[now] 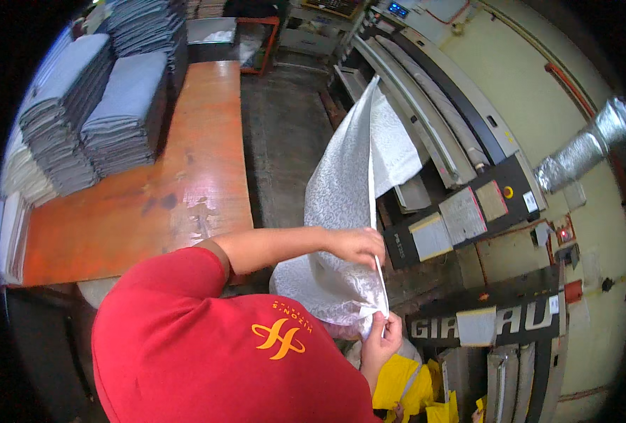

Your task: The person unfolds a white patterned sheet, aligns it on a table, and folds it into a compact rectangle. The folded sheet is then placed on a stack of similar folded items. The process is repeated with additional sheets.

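Observation:
A silvery-white patterned cloth hangs in front of me, its far part draped toward the ironing machine on the right. My left hand is closed on the cloth's folded edge, with the left arm reaching across from the left. Nearer to me, my right hand pinches the same edge close to its lower end. Between the two hands the edge runs as a narrow, taut white strip. Below it the cloth falls in loose folds, partly hidden behind my left forearm and red shirt.
Left stands an orange-brown table with tall stacks of folded grey-blue cloth. A long flatwork ironing machine runs along the right wall, near a silver foil duct. Yellow cloth or bags lie low at the right.

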